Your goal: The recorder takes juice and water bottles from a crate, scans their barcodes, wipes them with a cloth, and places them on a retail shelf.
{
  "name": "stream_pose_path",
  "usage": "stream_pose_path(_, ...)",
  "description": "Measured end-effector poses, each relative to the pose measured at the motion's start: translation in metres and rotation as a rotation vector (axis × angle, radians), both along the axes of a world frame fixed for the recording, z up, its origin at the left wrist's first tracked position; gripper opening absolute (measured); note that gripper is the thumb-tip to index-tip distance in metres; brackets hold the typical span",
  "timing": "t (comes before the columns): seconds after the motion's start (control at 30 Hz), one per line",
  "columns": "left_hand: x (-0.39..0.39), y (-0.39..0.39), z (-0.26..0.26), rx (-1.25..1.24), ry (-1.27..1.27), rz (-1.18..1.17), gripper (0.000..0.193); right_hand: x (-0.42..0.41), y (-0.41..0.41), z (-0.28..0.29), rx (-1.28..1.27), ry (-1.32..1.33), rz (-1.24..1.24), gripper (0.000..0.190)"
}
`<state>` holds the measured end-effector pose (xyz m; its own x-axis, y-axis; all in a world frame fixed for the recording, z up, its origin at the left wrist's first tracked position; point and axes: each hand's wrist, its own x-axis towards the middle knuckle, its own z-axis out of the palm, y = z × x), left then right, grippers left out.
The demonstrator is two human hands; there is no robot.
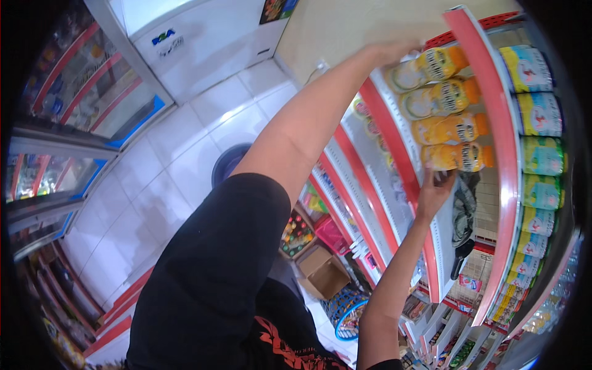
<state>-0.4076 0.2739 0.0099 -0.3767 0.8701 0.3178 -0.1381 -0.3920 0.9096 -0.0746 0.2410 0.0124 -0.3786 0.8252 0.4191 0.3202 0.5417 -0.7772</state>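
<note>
Several orange drink bottles stand in a row on a red-edged shop shelf, their caps toward the right of the picture. My right hand is at the near end of the row, its thumb and fingers on the nearest orange drink bottle. At the far end, my left hand reaches round beside the outermost bottle. That hand is blurred, and its fingertips are partly hidden, so its grip is unclear. A dark crumpled plastic bag lies on the same shelf near my right hand.
Packed cans line the shelf above, behind a red front rail. On the floor side are an open cardboard box, a blue basket and a dark tub. Glass-door coolers and a white chest stand opposite.
</note>
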Motion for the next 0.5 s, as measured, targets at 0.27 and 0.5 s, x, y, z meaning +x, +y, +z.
stream_pose_path(0.27,0.033,-0.226,-0.191,0.195,-0.557,0.500,0.035,0.067,-0.124,-0.137,-0.097,-0.431,0.054,0.018)
stream_pose_path(0.5,0.378,-0.456,-0.473,-0.716,-1.206,0.398,0.035,0.017,-0.246,-0.441,-1.660,-0.160,0.145,0.041)
